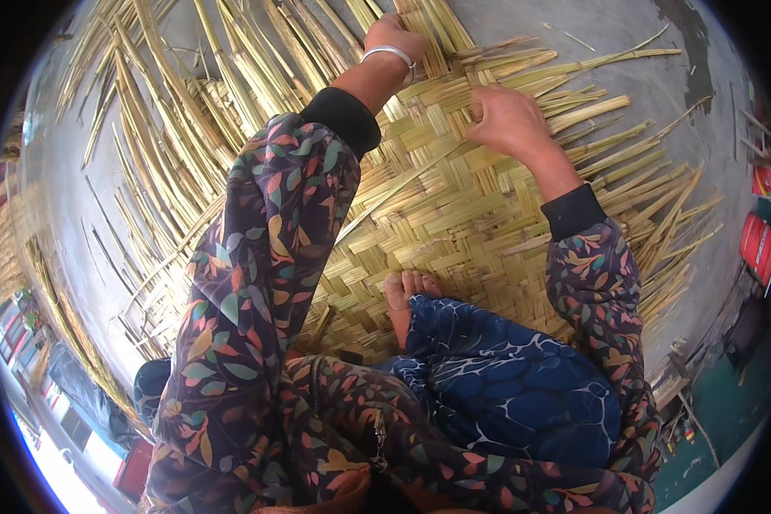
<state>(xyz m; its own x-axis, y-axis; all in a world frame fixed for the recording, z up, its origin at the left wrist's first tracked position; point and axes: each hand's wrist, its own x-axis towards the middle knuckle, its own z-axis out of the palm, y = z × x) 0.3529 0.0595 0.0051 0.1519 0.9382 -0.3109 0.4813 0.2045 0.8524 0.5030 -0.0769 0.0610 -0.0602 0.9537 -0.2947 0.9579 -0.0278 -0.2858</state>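
Observation:
A herringbone-woven mat (441,218) of flat, pale green and straw-coloured plant strips lies beneath my hands. My left hand (394,41), a metal bangle on its wrist, is closed at the mat's far edge among the long unwoven strips (433,38); its fingertips are hidden, so what they grip cannot be made out. Closer and to the right, my right hand (510,122) is closed low over the weave, thumb and fingers together. From its fingers a narrow loose strip (398,190) slants across the mat toward my left forearm.
Long strip ends (176,128) fan out over the grey floor (64,163) on the left, and shorter ends (604,111) stick out on the right. My bare foot (409,287) rests on the near part of the mat. A red container (756,244) stands at far right.

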